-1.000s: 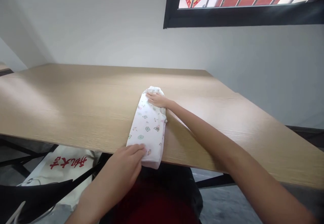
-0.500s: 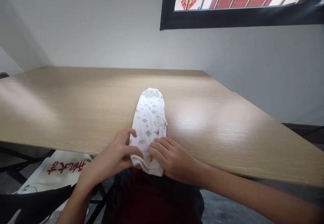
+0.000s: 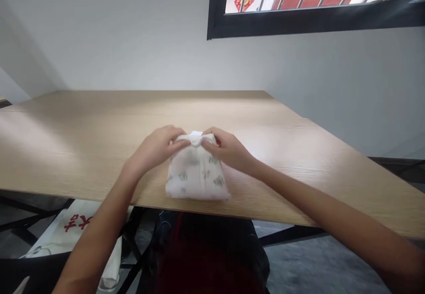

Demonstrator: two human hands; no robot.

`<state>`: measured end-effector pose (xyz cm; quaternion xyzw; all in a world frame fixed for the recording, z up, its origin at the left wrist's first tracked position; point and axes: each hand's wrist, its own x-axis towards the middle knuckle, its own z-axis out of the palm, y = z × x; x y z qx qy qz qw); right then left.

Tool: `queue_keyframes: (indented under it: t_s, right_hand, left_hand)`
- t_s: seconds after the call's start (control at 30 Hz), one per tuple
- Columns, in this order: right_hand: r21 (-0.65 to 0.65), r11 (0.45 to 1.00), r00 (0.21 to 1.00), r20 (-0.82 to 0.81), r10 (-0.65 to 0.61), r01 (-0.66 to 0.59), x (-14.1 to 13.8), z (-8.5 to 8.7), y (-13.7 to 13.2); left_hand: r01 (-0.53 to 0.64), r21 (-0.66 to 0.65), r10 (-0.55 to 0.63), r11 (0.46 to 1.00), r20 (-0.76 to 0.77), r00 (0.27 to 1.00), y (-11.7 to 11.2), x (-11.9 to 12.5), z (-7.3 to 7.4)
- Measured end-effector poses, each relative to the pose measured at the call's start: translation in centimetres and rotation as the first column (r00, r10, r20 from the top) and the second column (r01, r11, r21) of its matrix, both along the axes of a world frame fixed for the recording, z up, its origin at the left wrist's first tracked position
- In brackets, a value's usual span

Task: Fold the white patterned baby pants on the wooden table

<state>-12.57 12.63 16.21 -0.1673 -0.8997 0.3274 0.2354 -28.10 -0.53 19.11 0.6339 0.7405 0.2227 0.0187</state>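
A white garment (image 3: 194, 174) with small green prints, perhaps baby clothing, is folded into a short bundle on the wooden table (image 3: 99, 143), close to the front edge. My left hand (image 3: 162, 142) pinches its far left corner between thumb and fingers. On the far right corner my right hand (image 3: 226, 147) has the same kind of grip, thumb on the near side. Between the two thumbs a white hem shows, and a bit of white fabric peeks out behind it. The fingertips behind the fold are hidden.
Under the table's front edge on the left lies a white bag (image 3: 71, 223) with red characters, beside black metal legs (image 3: 133, 241). A pale wall (image 3: 133, 32) stands behind the table, with a dark-framed barred window (image 3: 299, 17) above.
The long, flat garment has been folded over toward me and is now about half as long. Both hands have moved from its near end to its far edge.
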Motion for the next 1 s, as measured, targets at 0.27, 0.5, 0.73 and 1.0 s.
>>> queue_keyframes:
  t_s: [0.27, 0.5, 0.73, 1.0]
  right_hand:
    - [0.620, 0.782, 0.961, 0.169, -0.217, 0.067, -5.3, -4.4, 4.4]
    - [0.638, 0.747, 0.914, 0.167, -0.369, 0.186, -8.1, -3.8, 7.2]
    - [0.448, 0.799, 0.904, 0.332, 0.269, -0.402, 0.7, -4.0, 2.2]
    - [0.212, 0.893, 0.894, 0.307, 0.325, -0.397, 8.6, -4.1, -2.5]
  left_hand:
    - [0.070, -0.050, -0.080, 0.996, -0.224, 0.971, 2.6, 0.5, -5.7]
    - [0.077, -0.158, -0.086, 0.984, -0.053, 0.995, -1.7, 3.1, -7.8]
    - [0.166, -0.246, -0.146, 0.955, 0.099, 0.984, -5.5, 3.4, -7.5]
    - [0.162, -0.138, -0.082, 0.977, 0.458, 0.885, -5.2, 4.3, -5.5]
